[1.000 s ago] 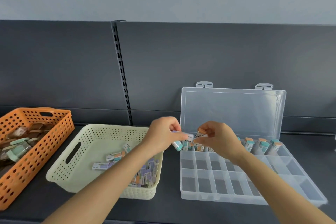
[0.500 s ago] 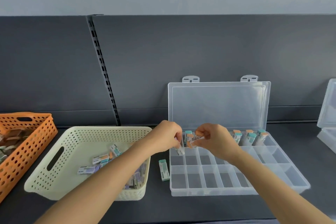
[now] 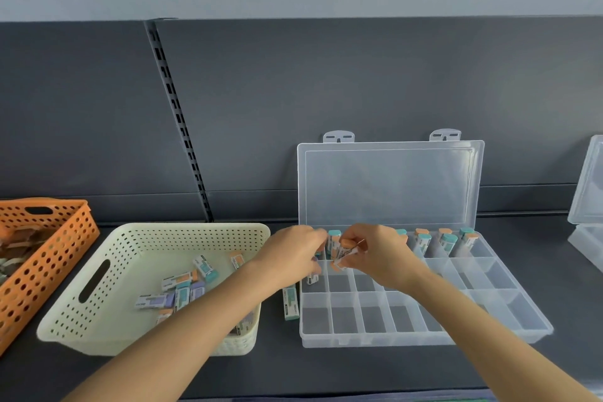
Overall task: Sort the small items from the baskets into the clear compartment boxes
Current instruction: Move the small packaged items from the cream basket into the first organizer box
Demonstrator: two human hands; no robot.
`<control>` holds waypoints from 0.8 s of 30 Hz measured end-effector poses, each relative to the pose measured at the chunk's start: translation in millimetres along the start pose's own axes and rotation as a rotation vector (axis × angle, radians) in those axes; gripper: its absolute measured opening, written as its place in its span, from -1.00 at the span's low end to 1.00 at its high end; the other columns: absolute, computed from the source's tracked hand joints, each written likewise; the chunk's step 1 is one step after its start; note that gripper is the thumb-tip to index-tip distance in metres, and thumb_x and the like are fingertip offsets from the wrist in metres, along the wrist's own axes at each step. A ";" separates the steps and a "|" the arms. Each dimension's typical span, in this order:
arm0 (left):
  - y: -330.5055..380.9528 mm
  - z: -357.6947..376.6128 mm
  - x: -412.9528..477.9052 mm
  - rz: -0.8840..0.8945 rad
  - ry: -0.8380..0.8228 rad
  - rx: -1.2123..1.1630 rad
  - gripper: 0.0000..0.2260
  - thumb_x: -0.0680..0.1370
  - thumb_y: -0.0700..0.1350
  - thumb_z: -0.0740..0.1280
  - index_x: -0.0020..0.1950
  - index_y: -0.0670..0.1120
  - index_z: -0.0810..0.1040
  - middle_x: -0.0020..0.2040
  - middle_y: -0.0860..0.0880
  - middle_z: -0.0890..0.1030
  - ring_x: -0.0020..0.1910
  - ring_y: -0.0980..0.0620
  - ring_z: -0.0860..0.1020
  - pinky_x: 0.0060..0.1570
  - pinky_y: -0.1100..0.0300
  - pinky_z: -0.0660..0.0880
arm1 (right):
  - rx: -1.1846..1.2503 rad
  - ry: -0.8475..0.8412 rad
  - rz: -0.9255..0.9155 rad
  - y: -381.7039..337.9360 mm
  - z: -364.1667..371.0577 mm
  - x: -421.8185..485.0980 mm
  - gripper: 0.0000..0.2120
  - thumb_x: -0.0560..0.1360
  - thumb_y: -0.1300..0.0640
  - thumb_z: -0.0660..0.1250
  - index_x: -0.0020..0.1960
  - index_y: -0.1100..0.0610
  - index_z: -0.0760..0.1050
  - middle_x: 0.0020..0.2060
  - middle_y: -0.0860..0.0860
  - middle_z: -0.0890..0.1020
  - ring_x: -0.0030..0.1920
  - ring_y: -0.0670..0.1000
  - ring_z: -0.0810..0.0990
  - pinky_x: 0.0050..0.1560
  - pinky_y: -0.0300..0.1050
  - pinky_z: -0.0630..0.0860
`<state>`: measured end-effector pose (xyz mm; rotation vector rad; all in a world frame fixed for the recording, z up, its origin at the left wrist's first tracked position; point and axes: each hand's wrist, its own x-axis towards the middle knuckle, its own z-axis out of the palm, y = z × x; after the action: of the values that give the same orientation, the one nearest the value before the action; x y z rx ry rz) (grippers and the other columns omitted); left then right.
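- Presently, the small white item with orange ends (image 3: 345,251) is pinched between thumb and fingertips of the right hand (image 3: 375,254). It is tilted above the back-left compartments of the clear plastic compartment box (image 3: 424,341), apparently being turned to go in upright like its neighbours.
- Left hand (image 3: 293,254): fingers curled at the box's back-left corner, probably steadying items already placed. Whether it grips anything cannot be determined.
- Standing items in the back row (image 3: 448,243): at least seven teal or orange caps are visible, and others may be hidden behind the hands. They are stood on end, presumably to pack more per compartment. The middle and front rows are largely unfilled.
- One teal-ended item (image 3: 290,302) lies flat on the dark counter (image 3: 326,372), between basket and box, seemingly a stray.
- Cream perforated plastic basket (image 3: 98,326): roughly eight loose items remain, some of them under the left forearm. It sits just beside the box, which keeps the reach short.
- Orange perforated basket (image 3: 49,258): one, far left, contents indistinct.
- Compartment boxes: two counted, the second clear box (image 3: 587,206) cut off at the right edge.
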<state>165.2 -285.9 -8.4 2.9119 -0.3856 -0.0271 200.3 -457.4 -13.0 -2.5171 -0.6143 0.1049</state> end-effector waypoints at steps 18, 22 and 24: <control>-16.3 9.5 -18.6 -0.068 -0.324 0.469 -0.46 0.29 0.40 0.37 -0.08 -0.05 0.61 -0.05 0.01 0.53 0.07 -0.03 0.33 0.25 -0.11 0.11 | 0.006 -0.024 -0.030 -5.7 3.2 -0.9 -0.82 0.45 0.17 0.43 0.01 0.23 0.60 -0.09 0.11 0.67 -0.11 0.10 0.63 -0.02 -0.09 0.61; -13.3 3.2 -20.4 -0.091 -0.298 0.359 -0.58 0.31 0.27 0.45 -0.12 -0.03 0.47 -0.09 0.00 0.53 0.09 -0.05 0.35 0.29 -0.09 0.12 | 0.006 -0.027 -0.022 -6.6 3.3 -1.9 -0.81 0.45 0.16 0.43 0.03 0.20 0.61 -0.07 0.08 0.67 -0.11 0.08 0.64 -0.02 -0.13 0.60; -13.5 -1.3 -22.9 -0.115 -0.288 0.272 -0.65 0.37 0.18 0.45 -0.11 -0.05 0.46 -0.06 -0.03 0.56 0.09 -0.05 0.38 0.24 -0.03 0.17 | 0.009 -0.022 -0.016 -5.4 1.4 -2.8 -0.80 0.45 0.17 0.44 0.04 0.20 0.60 -0.05 0.07 0.67 -0.10 0.07 0.63 -0.01 -0.13 0.59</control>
<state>146.6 -266.9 -10.1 3.2030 -0.2840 -0.4485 195.4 -453.9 -11.5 -2.5049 -0.6413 0.1300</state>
